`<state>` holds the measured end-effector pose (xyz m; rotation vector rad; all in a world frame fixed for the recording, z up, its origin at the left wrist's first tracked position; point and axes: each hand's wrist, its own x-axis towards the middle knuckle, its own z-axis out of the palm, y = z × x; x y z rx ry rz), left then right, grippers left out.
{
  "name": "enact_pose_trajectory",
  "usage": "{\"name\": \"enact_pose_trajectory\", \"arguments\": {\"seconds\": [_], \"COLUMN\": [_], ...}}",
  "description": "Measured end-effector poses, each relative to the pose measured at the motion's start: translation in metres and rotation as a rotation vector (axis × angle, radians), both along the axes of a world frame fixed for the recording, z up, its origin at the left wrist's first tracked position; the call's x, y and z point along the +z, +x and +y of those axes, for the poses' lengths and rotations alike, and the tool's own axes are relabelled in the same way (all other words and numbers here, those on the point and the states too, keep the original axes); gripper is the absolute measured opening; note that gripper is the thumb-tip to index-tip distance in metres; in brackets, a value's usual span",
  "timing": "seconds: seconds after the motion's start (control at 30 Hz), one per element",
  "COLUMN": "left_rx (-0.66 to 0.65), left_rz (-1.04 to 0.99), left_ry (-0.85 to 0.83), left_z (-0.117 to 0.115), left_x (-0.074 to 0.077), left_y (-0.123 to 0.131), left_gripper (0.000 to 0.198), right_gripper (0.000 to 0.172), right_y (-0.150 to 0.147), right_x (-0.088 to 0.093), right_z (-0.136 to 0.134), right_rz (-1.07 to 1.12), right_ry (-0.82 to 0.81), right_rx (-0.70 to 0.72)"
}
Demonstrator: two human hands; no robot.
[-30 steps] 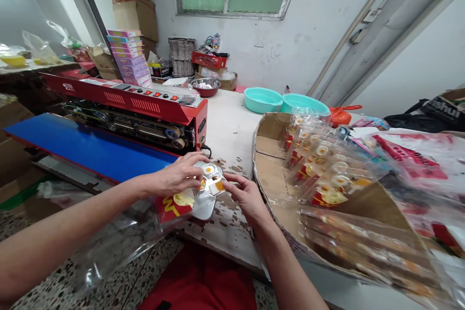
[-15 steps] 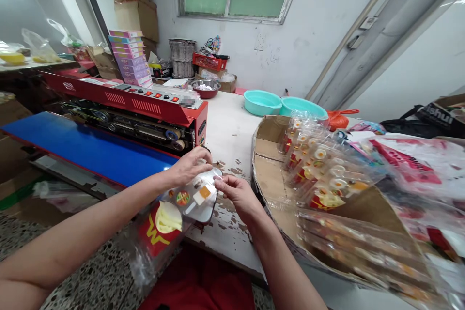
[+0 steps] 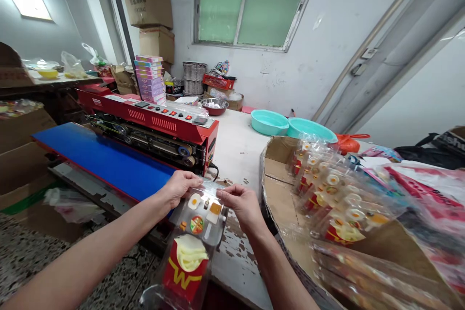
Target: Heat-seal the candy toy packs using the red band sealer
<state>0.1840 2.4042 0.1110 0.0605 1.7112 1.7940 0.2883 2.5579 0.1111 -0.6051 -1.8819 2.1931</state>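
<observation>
At the lower centre of the frame, the left hand (image 3: 180,188) and right hand (image 3: 242,203) each pinch the top edge of a clear packet (image 3: 192,230). Inside show a toy egg (image 3: 194,201) and, below it, a red fries carton (image 3: 187,264); the packet's bottom end seems to be loose, crumpled film. A red machine (image 3: 163,123) stands at middle left, filled packets (image 3: 332,193) in a cardboard box (image 3: 279,196) at lower right.

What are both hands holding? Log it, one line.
left hand: pinching clear bag, far end; right hand: pinching same end; inside: red carton, egg piece
</observation>
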Motion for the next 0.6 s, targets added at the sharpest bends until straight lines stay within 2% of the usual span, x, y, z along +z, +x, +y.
{"name": "enact_pose_trajectory", "arguments": {"seconds": [0.1, 0.3, 0.5, 0.6], "left_rx": [0.059, 0.009, 0.151, 0.189], "left_rz": [0.021, -0.008, 0.035, 0.023], "left_ry": [0.056, 0.078, 0.077, 0.104], "left_z": [-0.002, -0.013, 0.000, 0.004], "left_x": [-0.002, 0.001, -0.017, -0.025], "left_y": [-0.009, -0.024, -0.034, -0.042], "left_gripper": [0.046, 0.050, 0.043, 0.044], "right_gripper": [0.033, 0.034, 0.037, 0.035], "right_y": [-0.012, -0.027, -0.035, -0.048], "right_x": [0.004, 0.004, -0.005, -0.010], "right_z": [-0.001, 0.004, 0.001, 0.001], "right_rz": [0.024, 0.007, 0.012, 0.032], "right_ry": [0.051, 0.063, 0.044, 0.043], "right_rx": [-0.012, -0.016, 0.002, -0.032]}}
